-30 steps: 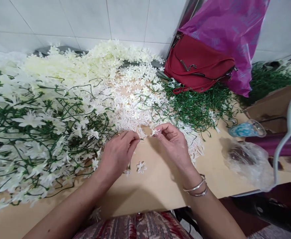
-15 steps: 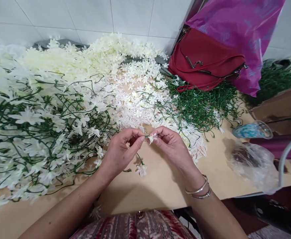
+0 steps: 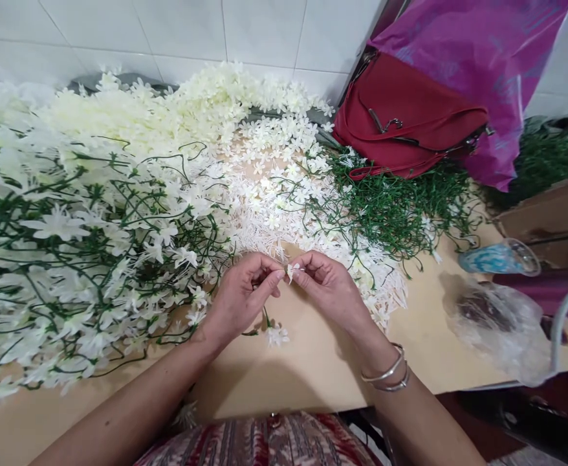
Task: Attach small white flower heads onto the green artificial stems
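Observation:
My left hand [image 3: 242, 291] is closed in a pinch, thumb against forefinger, on the green stem of an artificial flower; the stem itself is mostly hidden by the fingers. Facing it, my right hand [image 3: 330, 285] pinches the small white blossom [image 3: 292, 272] of that flower. The two sets of fingertips nearly meet over the table. Below my left hand, a second white blossom [image 3: 277, 335] shows on a green stem that runs up under the palm. Loose white petals and thread-like stamens [image 3: 259, 233] lie just beyond both hands.
Finished-looking white flowers on green stems [image 3: 55, 226] heap on the left. Pale yellow-white blossoms [image 3: 206, 103] pile along the tiled wall. Bare green stems [image 3: 400, 213] lie under a red handbag [image 3: 410, 116]. A plastic cup [image 3: 500, 257] and clear bag [image 3: 500, 323] sit right on the table [image 3: 323, 369].
My fingertips have come closer together, and less of the green stem and white blossom shows between them. The hanging blossom has shifted slightly. The whole view has moved a little.

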A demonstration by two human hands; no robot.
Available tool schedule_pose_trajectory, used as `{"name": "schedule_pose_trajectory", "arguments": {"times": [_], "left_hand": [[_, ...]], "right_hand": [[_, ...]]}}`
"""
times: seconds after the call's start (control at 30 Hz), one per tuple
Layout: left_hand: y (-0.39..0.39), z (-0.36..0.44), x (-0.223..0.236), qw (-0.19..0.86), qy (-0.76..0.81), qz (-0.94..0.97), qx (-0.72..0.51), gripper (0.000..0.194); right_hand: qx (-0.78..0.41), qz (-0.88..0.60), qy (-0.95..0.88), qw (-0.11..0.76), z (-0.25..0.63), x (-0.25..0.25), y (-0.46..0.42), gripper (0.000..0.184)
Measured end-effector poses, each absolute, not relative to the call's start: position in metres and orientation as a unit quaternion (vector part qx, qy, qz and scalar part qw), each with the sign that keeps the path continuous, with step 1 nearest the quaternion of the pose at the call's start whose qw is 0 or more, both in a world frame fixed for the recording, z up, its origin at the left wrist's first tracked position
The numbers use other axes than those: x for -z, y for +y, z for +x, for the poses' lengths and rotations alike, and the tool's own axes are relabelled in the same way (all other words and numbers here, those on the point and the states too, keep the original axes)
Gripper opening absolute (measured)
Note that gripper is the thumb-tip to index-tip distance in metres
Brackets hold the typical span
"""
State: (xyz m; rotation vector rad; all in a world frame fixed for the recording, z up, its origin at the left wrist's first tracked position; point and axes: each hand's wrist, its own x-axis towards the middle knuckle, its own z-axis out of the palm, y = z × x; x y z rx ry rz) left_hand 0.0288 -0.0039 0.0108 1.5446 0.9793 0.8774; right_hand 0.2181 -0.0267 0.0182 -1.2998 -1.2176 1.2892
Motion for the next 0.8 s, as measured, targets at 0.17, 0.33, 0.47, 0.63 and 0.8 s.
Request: {"name": "schedule_pose_trajectory", "arguments": {"times": [0.17,0.33,0.47,0.63,0.8], "left_hand": [[-0.007,0.031,-0.006,0.539,0.432,0.62,-0.372,0.018],[-0.007,0.033,-0.007,0.535,0.431,0.623,-0.375,0.017],[-0.007,0.035,-0.007,0.525,0.437,0.627,-0.375,0.017],[-0.006,0.034,-0.005,0.532,0.431,0.622,-0.379,0.018],[-0.007,0.033,-0.004,0.552,0.413,0.621,-0.374,0.02]], "right_hand": [[-0.511,-0.537,-0.488,0.46,0.213,-0.015,-0.029,0.028],[-0.507,-0.544,-0.48,0.464,0.209,-0.014,-0.029,0.031],[-0.495,-0.548,-0.481,0.473,0.207,-0.013,-0.028,0.029],[-0.502,-0.536,-0.487,0.473,0.212,-0.009,-0.023,0.028],[-0.512,-0.535,-0.482,0.467,0.219,-0.005,-0.02,0.023]]}}
